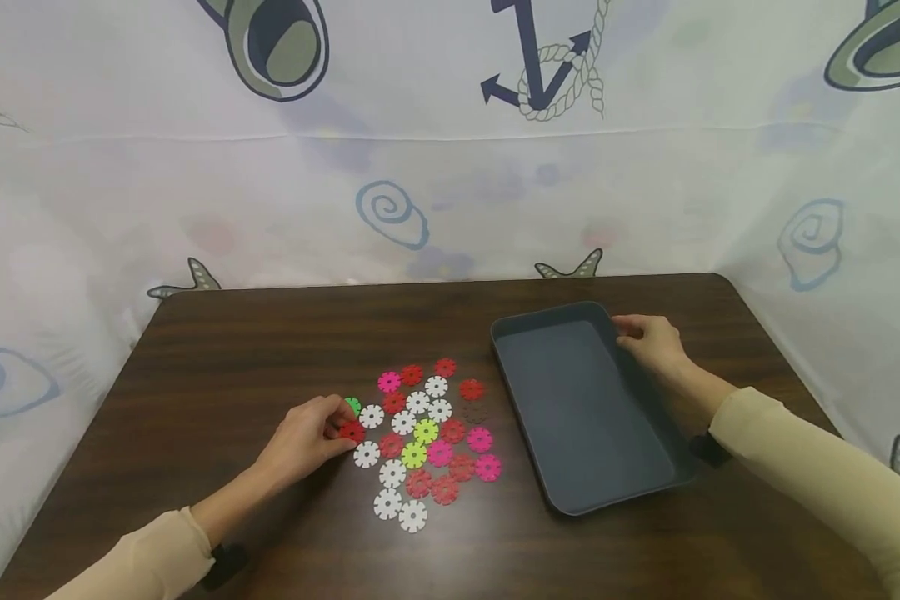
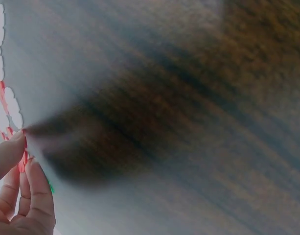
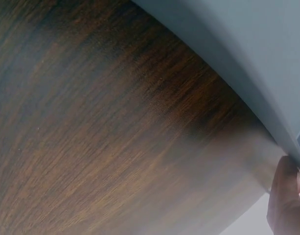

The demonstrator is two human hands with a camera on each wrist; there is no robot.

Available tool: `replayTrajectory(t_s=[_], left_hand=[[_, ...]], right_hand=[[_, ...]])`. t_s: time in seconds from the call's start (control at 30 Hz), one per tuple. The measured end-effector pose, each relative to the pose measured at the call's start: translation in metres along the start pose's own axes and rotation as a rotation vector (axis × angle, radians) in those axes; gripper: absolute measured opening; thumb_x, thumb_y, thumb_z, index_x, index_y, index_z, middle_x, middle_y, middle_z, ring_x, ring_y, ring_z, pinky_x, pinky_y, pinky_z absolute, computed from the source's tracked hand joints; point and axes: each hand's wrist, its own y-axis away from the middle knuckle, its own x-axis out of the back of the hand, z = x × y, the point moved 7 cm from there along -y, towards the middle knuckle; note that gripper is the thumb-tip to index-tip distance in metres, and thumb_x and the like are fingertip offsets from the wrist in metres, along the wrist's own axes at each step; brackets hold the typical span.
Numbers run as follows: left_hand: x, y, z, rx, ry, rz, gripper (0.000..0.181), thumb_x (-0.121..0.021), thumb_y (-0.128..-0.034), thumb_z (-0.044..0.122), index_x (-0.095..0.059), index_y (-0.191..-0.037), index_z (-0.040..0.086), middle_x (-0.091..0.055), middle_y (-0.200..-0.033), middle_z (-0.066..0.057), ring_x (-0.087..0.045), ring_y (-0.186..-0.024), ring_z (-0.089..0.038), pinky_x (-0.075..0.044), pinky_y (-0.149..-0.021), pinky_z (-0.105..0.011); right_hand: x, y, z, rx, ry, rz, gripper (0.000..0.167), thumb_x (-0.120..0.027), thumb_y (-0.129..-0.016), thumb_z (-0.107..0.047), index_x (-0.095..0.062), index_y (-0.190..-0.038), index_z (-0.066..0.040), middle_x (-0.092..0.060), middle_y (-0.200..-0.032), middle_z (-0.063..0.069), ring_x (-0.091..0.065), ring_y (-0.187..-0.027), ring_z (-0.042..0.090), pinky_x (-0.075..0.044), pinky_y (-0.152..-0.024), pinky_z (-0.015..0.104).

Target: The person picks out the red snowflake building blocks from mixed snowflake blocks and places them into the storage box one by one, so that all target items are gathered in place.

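Observation:
My left hand (image 1: 311,433) is at the left edge of a group of flat notched plastic discs. Thumb and fingers pinch a red notched disc (image 1: 352,430), seen edge-on in the left wrist view between the fingertips. A green disc (image 1: 353,405) lies just beyond, partly hidden by the fingers. White discs (image 1: 367,454) are close by. On the right, my right hand (image 1: 652,342) grips the far right rim of a dark grey rectangular tray (image 1: 592,408), which holds nothing. In the right wrist view only part of that hand shows, at the tray's outer wall (image 3: 238,93).
More notched discs in red, pink (image 1: 487,467), yellow-green (image 1: 426,431) and brown (image 1: 475,412) are spread left of the tray. Everything stands on a dark wood-grain table (image 1: 270,342). A white printed cloth (image 1: 457,167) hangs behind and at the sides.

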Motion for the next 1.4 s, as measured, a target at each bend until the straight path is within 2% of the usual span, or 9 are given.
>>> replayTrajectory(t_s=[0.3,0.4,0.5,0.63,0.73,0.83,1.0,1.23,1.4], left_hand=[[0.012,-0.013,0.003,0.018,0.115,-0.013,0.017,-0.075,-0.0770,0.004,-0.067,-0.091,0.007,-0.065,-0.080,-0.002,-0.057,-0.068,-0.012,-0.051,-0.061,-0.021],[0.014,-0.024,0.009,0.069,0.220,-0.017,0.017,-0.073,-0.0799,0.006,-0.067,-0.096,0.004,-0.066,-0.083,-0.005,-0.058,-0.070,-0.014,-0.052,-0.061,-0.024],[0.009,-0.039,0.020,0.131,0.379,-0.044,0.022,-0.071,-0.0829,0.009,-0.065,-0.102,0.001,-0.066,-0.086,-0.008,-0.060,-0.074,-0.019,-0.053,-0.064,-0.030],[-0.006,-0.062,0.048,0.200,0.600,-0.102,0.027,-0.067,-0.0862,0.010,-0.062,-0.110,-0.002,-0.064,-0.092,-0.011,-0.063,-0.086,-0.031,-0.055,-0.076,-0.040],[-0.020,-0.080,0.071,0.247,0.731,-0.124,0.027,-0.066,-0.0874,0.009,-0.061,-0.112,-0.001,-0.064,-0.095,-0.010,-0.063,-0.095,-0.033,-0.054,-0.082,-0.041],[-0.034,-0.099,0.094,0.276,0.843,-0.122,0.027,-0.065,-0.0874,0.007,-0.060,-0.113,-0.001,-0.064,-0.096,-0.010,-0.063,-0.099,-0.032,-0.052,-0.087,-0.041],[-0.063,-0.129,0.132,0.322,1.026,-0.109,0.027,-0.065,-0.0860,0.001,-0.061,-0.113,-0.003,-0.065,-0.096,-0.012,-0.068,-0.091,-0.023,-0.049,-0.091,-0.041],[-0.108,-0.161,0.170,0.411,1.128,-0.107,0.027,-0.068,-0.0825,-0.001,-0.064,-0.109,-0.004,-0.065,-0.105,-0.016,-0.069,-0.089,-0.021,-0.053,-0.084,-0.034],[-0.128,-0.175,0.180,0.470,1.164,-0.060,0.024,-0.068,-0.0811,-0.005,-0.064,-0.105,-0.005,-0.063,-0.110,-0.021,-0.069,-0.091,-0.025,-0.055,-0.078,-0.030]], right_hand=[[0.000,-0.002,0.000,-0.017,-0.006,-0.018,0.039,-0.055,-0.092,-0.002,-0.050,-0.129,0.007,-0.060,-0.114,0.028,-0.058,-0.103,0.038,-0.052,-0.078,0.038],[0.001,-0.003,0.001,-0.009,0.007,-0.005,0.038,-0.056,-0.091,-0.002,-0.052,-0.128,0.007,-0.062,-0.109,0.026,-0.059,-0.096,0.034,-0.050,-0.072,0.033],[0.001,-0.005,0.001,0.001,0.024,0.004,0.037,-0.057,-0.090,-0.001,-0.053,-0.126,0.007,-0.063,-0.104,0.024,-0.058,-0.090,0.030,-0.047,-0.068,0.028],[0.002,-0.005,0.000,0.016,0.039,0.011,0.036,-0.058,-0.090,-0.001,-0.054,-0.125,0.007,-0.064,-0.102,0.023,-0.059,-0.087,0.027,-0.046,-0.066,0.026],[0.001,-0.006,0.001,0.016,0.037,0.012,0.036,-0.059,-0.089,-0.001,-0.055,-0.124,0.007,-0.064,-0.100,0.022,-0.058,-0.082,0.025,-0.045,-0.062,0.025],[0.001,-0.006,0.001,0.011,0.030,0.011,0.037,-0.060,-0.089,-0.001,-0.055,-0.124,0.007,-0.064,-0.098,0.021,-0.056,-0.079,0.022,-0.044,-0.060,0.024],[0.001,-0.006,-0.001,0.027,0.044,0.008,0.036,-0.059,-0.089,-0.001,-0.055,-0.125,0.007,-0.065,-0.102,0.024,-0.061,-0.083,0.027,-0.049,-0.066,0.029],[0.001,-0.005,-0.001,0.050,0.053,0.021,0.037,-0.058,-0.089,0.001,-0.054,-0.125,0.008,-0.064,-0.107,0.027,-0.062,-0.098,0.039,-0.053,-0.078,0.043],[0.001,-0.007,-0.004,0.061,0.062,0.034,0.036,-0.058,-0.089,0.001,-0.055,-0.124,0.008,-0.066,-0.104,0.026,-0.064,-0.094,0.037,-0.053,-0.075,0.041]])
